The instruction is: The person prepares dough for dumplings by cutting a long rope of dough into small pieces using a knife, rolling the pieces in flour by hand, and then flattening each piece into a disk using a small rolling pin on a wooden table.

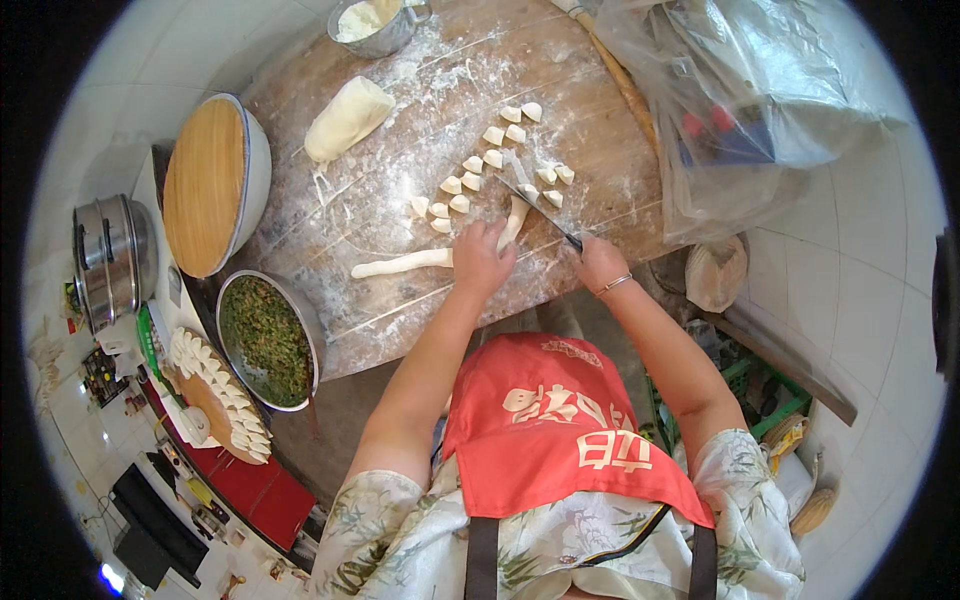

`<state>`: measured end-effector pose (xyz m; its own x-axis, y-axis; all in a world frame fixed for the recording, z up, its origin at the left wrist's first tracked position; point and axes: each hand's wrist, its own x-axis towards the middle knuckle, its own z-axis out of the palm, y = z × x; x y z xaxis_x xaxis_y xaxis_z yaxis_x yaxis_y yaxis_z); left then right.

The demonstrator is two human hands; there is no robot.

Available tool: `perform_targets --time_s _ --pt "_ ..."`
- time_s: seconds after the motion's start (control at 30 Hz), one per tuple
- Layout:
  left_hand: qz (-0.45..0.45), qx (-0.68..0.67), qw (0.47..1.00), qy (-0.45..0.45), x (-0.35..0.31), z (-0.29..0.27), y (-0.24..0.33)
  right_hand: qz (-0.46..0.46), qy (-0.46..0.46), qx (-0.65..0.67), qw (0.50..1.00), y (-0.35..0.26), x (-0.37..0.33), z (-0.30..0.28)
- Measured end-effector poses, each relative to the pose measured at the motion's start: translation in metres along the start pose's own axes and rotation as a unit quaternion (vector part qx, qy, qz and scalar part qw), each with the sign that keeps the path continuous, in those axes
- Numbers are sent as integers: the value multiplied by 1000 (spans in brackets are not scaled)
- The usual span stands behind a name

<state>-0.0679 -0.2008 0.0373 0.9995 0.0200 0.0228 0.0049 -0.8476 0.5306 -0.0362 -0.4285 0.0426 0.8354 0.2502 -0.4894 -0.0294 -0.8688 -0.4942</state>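
Observation:
In my right hand point(602, 264), fingers closed round the handle, is a knife point(548, 216) whose thin blade slants up to the left. Its edge lies at the far end of a dough rope point(400, 264). My left hand point(484, 256) is closed over the bend of that rope, a short way left of the blade. Part of the rope is hidden under those fingers. Beyond the blade, small cut dough pieces point(473, 164) stretch in a loose double line across the floured board. A few more pieces point(555, 174) sit right of the blade.
A thick dough log point(348, 118) lies on the floury wooden board point(590, 130), below a metal flour pot point(388, 38). Left stand a bowl of green filling point(264, 340), a lidded basin point(205, 185) and a round board of dumplings point(222, 392). Plastic sheeting point(760, 60) and a rolling pin point(625, 85) lie right.

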Motion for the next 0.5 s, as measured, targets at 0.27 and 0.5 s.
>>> perform_targets --time_s 0.27,0.5 --pt "102 -25 994 -15 -11 -8 1 -42 -14 64 997 6 -33 -26" --pt "83 6 996 -18 -15 -13 8 26 -17 -29 999 -12 -45 -8"
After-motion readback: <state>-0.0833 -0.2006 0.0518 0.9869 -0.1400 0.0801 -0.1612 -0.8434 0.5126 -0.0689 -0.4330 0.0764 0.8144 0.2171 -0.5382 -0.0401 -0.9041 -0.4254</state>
